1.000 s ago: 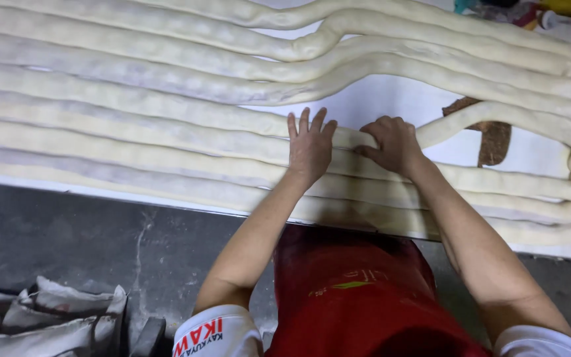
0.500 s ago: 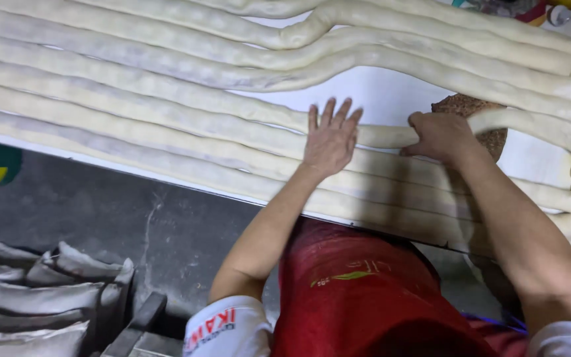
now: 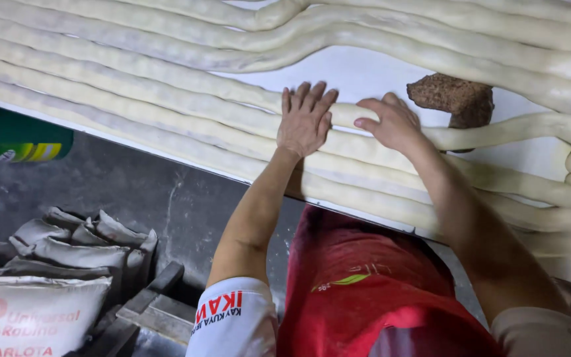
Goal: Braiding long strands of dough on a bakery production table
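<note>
Several long pale dough ropes (image 3: 133, 86) lie side by side across a white table (image 3: 365, 73). My left hand (image 3: 305, 122) rests flat, fingers spread, on one dough rope (image 3: 345, 116) near the table's middle. Just to its right, my right hand (image 3: 391, 122) presses on the same rope with fingers curled over it. A brown, rough lump (image 3: 454, 99) sits on the table right beyond my right hand. I wear a red apron (image 3: 371, 291) and white sleeves.
The table's near edge (image 3: 166, 155) runs diagonally. Below it is a dark floor with stacked grey-white sacks (image 3: 54, 264) at lower left, a wooden pallet piece (image 3: 147, 307), and a green container (image 3: 14, 135) at left.
Both hands have shifted along the rope and sit closer together; my right hand moved off the brown lump toward the left. The view has swung, showing more floor and sacks.
</note>
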